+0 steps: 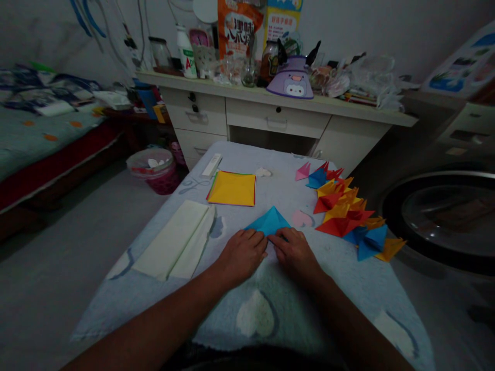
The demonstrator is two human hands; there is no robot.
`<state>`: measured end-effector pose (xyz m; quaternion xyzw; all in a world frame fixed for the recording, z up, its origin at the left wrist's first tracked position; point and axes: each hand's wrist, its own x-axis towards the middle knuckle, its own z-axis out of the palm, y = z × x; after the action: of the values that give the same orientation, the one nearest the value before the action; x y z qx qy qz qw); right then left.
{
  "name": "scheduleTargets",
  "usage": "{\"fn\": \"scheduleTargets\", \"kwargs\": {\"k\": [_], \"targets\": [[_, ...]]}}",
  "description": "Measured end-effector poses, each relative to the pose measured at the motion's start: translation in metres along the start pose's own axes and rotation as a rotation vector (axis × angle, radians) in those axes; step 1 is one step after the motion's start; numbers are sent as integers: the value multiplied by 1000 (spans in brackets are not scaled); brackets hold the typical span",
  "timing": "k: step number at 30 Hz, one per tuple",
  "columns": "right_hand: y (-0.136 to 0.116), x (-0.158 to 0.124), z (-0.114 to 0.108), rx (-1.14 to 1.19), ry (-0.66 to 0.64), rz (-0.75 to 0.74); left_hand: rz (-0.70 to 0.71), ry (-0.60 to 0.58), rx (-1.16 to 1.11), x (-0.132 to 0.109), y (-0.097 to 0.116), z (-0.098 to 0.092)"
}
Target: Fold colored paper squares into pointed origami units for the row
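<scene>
paper, cloth and shine

the blue paper [267, 221] looks thin and matt, creased sharp. the folded pieces [348, 211] and the yellow stack [233, 188] are the same matt coloured paper. the tablecloth [270, 304] is soft, fuzzy cloth. the desk [270, 111] looks like smooth painted wood. the bin [152, 172] is plastic; the round door [444, 216] is glossy.

a pale blue cloth with white hearts [270, 314] covers the table, and on it lie a square stack of yellow paper [232, 188], a long cream folded sheet [174, 239] to its left, scissors [194, 184] and a small white box [212, 165] near the far edge. a heap of folded paper shapes [344, 211] in red, orange, blue and pink sits along the right side. beyond stand a white desk [278, 121] crowded with a purple kettle [293, 78] and an orange bag [235, 26], a pink bin [154, 170] on the floor and a bed [38, 139] at left.
</scene>
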<state>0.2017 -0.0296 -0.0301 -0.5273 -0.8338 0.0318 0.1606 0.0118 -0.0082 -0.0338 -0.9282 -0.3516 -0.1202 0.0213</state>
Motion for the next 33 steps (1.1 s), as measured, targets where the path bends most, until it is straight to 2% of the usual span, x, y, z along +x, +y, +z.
{"fn": "scheduleTargets", "kwargs": {"k": [12, 17, 21, 24, 28, 33], "targets": [[-13, -3, -4, -149, -86, -36, -207, -34, 137, -26, -2, -23], [-18, -2, -6, -186, -109, -37, -239, -48, 138, -32, -5, -23], [-19, 0, -8, -208, -113, -40, -291, -14, 74, -38, -6, -19], [-19, 1, -6, -210, -96, -24, -372, 63, -35, -42, -11, -17], [-17, -1, 1, -171, -3, 23, -502, 109, -253, -39, -24, -17], [-4, -1, 3, -143, 321, 179, -546, 88, -419, -25, -36, -18]]}}
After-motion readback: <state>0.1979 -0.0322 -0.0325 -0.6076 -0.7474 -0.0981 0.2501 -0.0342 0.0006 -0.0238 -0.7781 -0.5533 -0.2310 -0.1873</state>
